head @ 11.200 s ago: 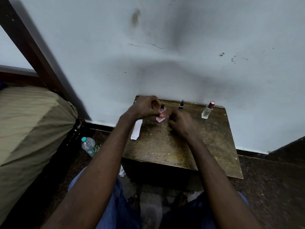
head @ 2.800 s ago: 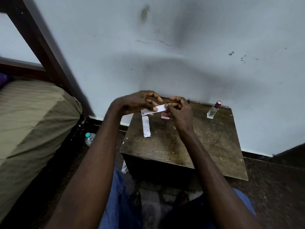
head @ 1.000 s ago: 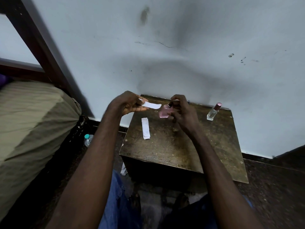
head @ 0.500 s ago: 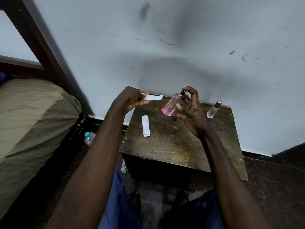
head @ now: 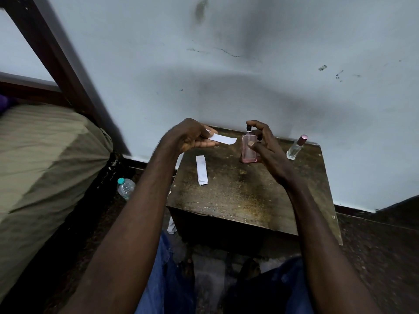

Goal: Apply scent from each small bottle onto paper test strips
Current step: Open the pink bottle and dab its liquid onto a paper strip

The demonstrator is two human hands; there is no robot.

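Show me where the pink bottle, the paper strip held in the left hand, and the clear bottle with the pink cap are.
pink bottle (head: 247, 148), head view, on its glass body.
paper strip (head: 223, 138), head view, on its free end.
clear bottle (head: 294, 150), head view, on its glass body.

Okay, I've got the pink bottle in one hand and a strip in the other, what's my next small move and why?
Probably press the sprayer. Your right hand holds the pink bottle upright with a finger on its nozzle, and the left hand holds the paper strip with its tip just beside the nozzle.
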